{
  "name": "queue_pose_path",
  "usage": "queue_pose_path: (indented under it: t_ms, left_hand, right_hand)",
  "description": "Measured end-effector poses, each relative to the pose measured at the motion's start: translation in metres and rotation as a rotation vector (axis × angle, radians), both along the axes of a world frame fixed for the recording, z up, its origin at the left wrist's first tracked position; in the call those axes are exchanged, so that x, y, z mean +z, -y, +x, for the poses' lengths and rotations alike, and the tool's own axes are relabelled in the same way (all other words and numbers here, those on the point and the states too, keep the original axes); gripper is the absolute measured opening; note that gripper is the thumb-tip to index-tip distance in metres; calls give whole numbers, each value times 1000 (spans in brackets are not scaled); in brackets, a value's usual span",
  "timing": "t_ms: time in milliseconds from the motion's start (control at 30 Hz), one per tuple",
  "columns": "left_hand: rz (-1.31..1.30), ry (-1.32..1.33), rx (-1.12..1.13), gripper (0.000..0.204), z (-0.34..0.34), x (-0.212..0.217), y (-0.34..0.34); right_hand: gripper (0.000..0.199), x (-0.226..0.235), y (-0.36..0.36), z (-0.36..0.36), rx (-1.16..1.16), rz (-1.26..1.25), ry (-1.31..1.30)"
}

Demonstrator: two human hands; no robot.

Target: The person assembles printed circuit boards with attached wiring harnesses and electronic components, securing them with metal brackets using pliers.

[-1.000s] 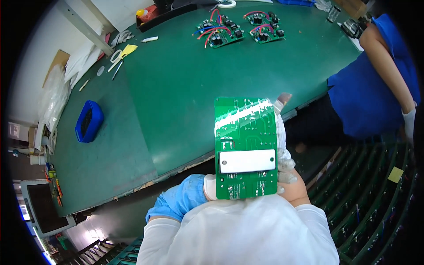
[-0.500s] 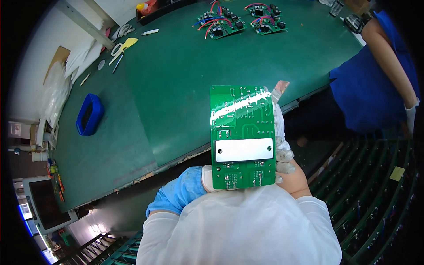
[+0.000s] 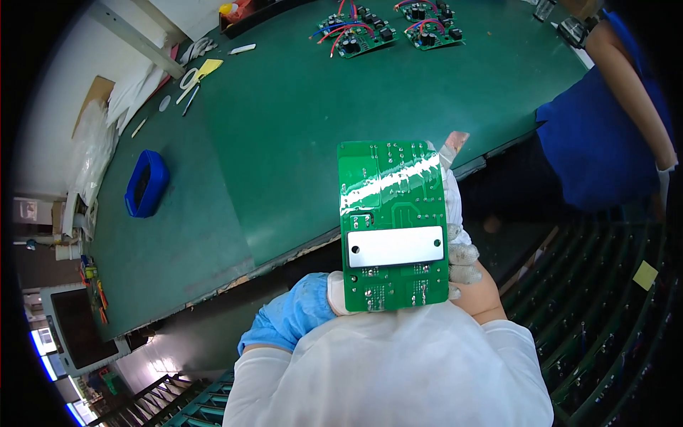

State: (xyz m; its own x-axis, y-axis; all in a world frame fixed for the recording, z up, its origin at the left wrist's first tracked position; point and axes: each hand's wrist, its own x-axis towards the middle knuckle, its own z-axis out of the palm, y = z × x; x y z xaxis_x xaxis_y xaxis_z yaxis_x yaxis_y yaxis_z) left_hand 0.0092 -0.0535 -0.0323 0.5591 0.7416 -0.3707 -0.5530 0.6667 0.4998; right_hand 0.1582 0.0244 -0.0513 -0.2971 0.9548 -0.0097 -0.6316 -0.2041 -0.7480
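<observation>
A green circuit board [image 3: 393, 206] is held up in front of me, solder side facing me, with a glare band across its upper part. A silver metal bar [image 3: 395, 247] with a hole at each end lies across its lower half. My left hand [image 3: 336, 293], in a pale glove and blue sleeve cover, is at the board's lower left. Grey-tipped glove fingers, apparently the left hand's, curl out past the right edge. My right hand [image 3: 453, 188], also gloved, is against the upper right edge, mostly hidden behind the board. A tan, squarish tip juts out there; I cannot make out what it is.
Several wired circuit boards [image 3: 356, 32] stand on the green table [image 3: 284, 121]. A blue tray [image 3: 148, 183], a yellow scraper-like tool [image 3: 208, 69] and a tape roll [image 3: 188, 78] lie left. A person in blue [image 3: 597, 153] is at right, above racked boards [image 3: 590, 320].
The circuit board sits slightly lower in view and the glare band has shifted down across it. Both hands keep their places on the board. The view has shifted a little.
</observation>
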Motion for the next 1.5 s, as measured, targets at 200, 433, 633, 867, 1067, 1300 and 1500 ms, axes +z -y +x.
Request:
queue_pose_path:
  t_ms: [200, 433, 633, 867, 1067, 1300, 1500]
  left_hand:
    - [-19, 2, 14, 41, -7, 3, -8]
    - [-17, 13, 6, 40, -5, 4, -15]
    - [-7, 24, -4, 40, -8, 7, -20]
    - [20, 38, -11, 39, -1, 7, -26]
    - [44, 55, 5, 39, 7, 7, -25]
    - [65, 81, -13, 38, 6, 8, -20]
    - [93, 97, -34, 38, 18, 8, -22]
  right_hand:
    - [38, -3, -11, -5, 28, -41, -67]
    - [39, -5, -20, -7, 36, -63, -138]
    - [40, -4, -19, -10, 38, -72, -197]
    - [41, -2, -24, -9, 48, -67, -264]
    - [42, 1, -2, -6, 79, -65, -316]
    - [43, 2, -2, 0, 79, -63, -372]
    - [38, -1, -6, 1, 166, 76, -536]
